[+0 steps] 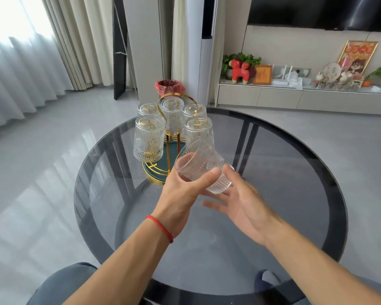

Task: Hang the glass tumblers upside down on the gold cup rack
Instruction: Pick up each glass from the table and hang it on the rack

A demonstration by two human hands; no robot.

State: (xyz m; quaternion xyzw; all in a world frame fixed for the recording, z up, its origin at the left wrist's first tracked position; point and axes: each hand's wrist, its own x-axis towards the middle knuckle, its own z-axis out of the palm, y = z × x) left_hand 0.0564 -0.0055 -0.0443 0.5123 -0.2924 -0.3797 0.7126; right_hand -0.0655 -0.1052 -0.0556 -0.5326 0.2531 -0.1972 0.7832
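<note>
Fingers of the left hand (180,190) grip a tilted glass tumbler (204,167) above the tabletop (295,172); right hand (240,201) open beneath. Gold cup rack (168,150), at eleven o'clock, carries five inverted tumblers.

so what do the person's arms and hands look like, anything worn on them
Both forearms are bare, with no sleeves in view. The left hand has a thin red string bracelet around its wrist. The right hand and its wrist carry nothing: no ring, watch or glove shows on either hand.
</note>
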